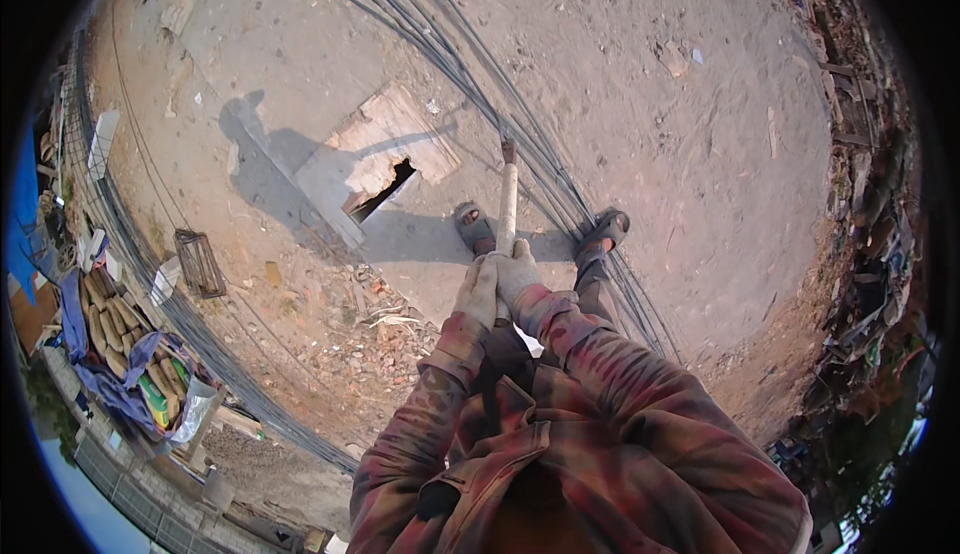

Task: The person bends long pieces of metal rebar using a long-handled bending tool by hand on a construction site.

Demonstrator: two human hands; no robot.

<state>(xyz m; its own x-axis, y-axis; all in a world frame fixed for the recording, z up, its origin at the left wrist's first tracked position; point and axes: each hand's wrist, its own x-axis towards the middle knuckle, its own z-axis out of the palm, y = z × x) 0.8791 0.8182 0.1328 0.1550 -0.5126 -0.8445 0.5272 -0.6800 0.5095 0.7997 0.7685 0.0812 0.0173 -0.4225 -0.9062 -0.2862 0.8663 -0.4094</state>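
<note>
Both my hands wear pale work gloves and are closed around a long-handled tool (pixel 509 204) with a pale, round shaft. My left hand (pixel 476 290) and my right hand (pixel 517 271) grip it side by side near its lower end. At the far end of the shaft is a small dark metal head (pixel 509 150), whose exact shape I cannot make out. It appears over or against a bundle of long steel rods (pixel 470 79), which runs from the top of the view down to the right, past my sandalled feet.
Left of my feet, a broken board (pixel 385 129) lies beside a dark hole (pixel 385 192). Rubble (pixel 385 329) is heaped nearer me. More long rods (pixel 215 359) curve along the left, by filled sacks (pixel 118 329) and a wire frame (pixel 200 264). Debris (pixel 865 194) lines the right edge.
</note>
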